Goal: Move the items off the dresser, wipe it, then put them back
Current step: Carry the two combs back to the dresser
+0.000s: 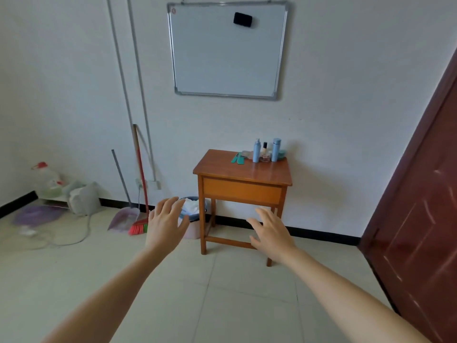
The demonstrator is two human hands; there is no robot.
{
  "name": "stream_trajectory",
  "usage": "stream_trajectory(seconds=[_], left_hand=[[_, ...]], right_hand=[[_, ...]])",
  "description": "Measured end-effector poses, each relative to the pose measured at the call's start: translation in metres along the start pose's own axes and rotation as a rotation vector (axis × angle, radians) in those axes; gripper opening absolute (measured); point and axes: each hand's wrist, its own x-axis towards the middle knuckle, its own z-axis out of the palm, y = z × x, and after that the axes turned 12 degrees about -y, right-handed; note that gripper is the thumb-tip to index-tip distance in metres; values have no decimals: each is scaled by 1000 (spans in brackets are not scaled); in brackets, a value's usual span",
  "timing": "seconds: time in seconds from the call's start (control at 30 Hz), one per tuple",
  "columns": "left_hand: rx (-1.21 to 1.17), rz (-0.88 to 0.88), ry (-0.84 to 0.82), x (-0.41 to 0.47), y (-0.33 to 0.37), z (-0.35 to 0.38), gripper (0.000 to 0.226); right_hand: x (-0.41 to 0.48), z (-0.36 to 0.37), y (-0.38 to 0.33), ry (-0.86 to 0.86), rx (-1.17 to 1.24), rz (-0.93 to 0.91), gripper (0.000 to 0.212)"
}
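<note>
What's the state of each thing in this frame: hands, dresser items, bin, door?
left hand: open, empty
right hand: open, empty
dresser: items on it, not cleared
two blue bottles: upright, back right
small dark-capped bottle: upright, between them
teal comb: lying flat
trash bin: holds white waste
door: open

View: single head-worn wide-angle camera, no second view to share with.
Position: standing height, well back from the dresser [242, 173].
Facing: forward and down, toward the wall with the whiteboard [227, 49].
Framing: dresser near centre, tiled floor below, door [420, 219] at right edge.
Nearness: left hand [165, 224] and right hand [272, 233] stretched out in the foreground, both forearms in frame.
</note>
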Motion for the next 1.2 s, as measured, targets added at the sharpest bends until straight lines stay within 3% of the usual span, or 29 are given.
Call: stream_trajectory(seconds=[0.1,0.4,0.63,0.87,1.2], left_hand=[[7,-13,-26,14,-9,9,45],[94,-46,0,133,-26,13,46],[11,-144,46,217,-25,49,43],[-41,-262,-63,270,-56,109,43],[-80,-128,-170,436,-112,166,40]], right_hand=[[28,2,10,-75,31,1,43],[153,4,67,-27,57,-1,48],[248,24,113,-67,146,-81,47],[309,81,138,-253,148,-106,46],[449,110,184,-293,136,82,47]])
